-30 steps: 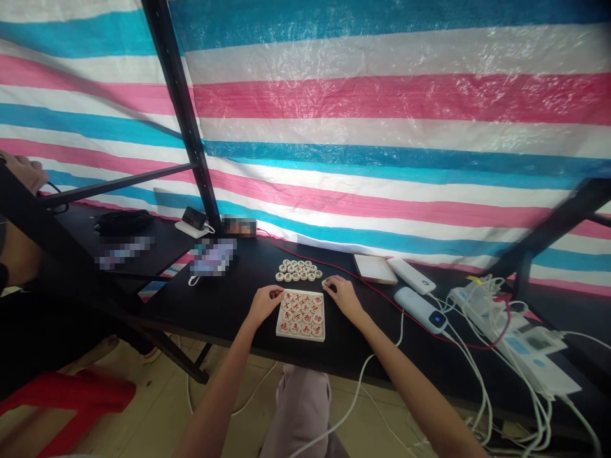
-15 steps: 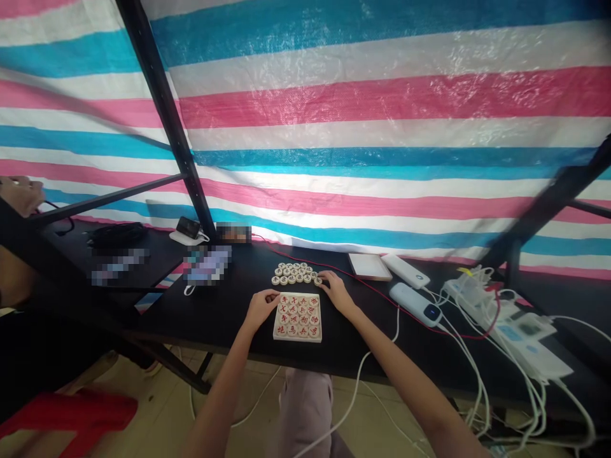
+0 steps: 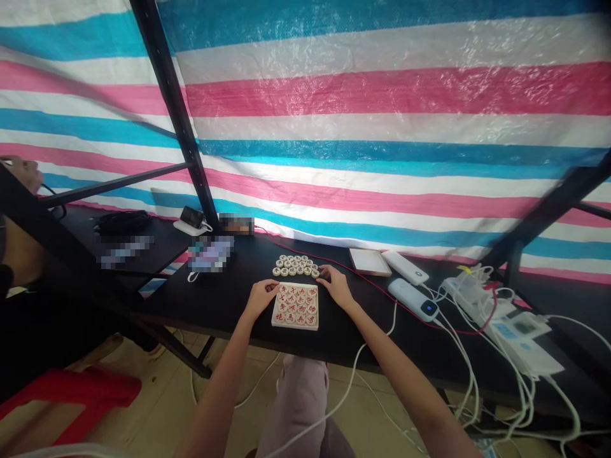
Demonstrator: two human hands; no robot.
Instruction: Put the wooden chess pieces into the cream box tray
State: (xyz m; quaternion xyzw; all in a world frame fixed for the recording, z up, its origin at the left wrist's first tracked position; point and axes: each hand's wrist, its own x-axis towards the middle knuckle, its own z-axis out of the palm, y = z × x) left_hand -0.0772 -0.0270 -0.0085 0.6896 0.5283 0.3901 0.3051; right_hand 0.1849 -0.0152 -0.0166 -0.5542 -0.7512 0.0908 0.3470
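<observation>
Sixteen round pieces with red characters (image 3: pixel 291 299) are sitting four by four in a shallow white tray (image 3: pixel 294 327), and the tray's near the front edge of a black bench (image 3: pixel 210 302), pretty much square in front of the person. Left hand (image 3: pixel 264 294) is at the tray's far left corner, fingers bent and bunched together, fingertips touching the rim right there. Whether it's properly pinching the corner or just resting against it, I honestly can't tell. Right hand (image 3: pixel 337 286) is past the tray's far right corner, partly curled, thumb and fingertips up by the right end of a bunch of dark-lettered pieces (image 3: pixel 292 271). Those are laid out in close rows just behind the tray, flat on the bench. Can't say if the right hand has hold of the end piece or is only beside it, too small to make out. Further right there's a shallow white box part (image 3: pixel 370 261) with its open side up, then a white device (image 3: pixel 405 267) next to it, and closer in a pale blue one with a little lit display (image 3: pixel 413 299). Way over right, a power strip (image 3: pixel 532 353) with loads of white cables.
</observation>
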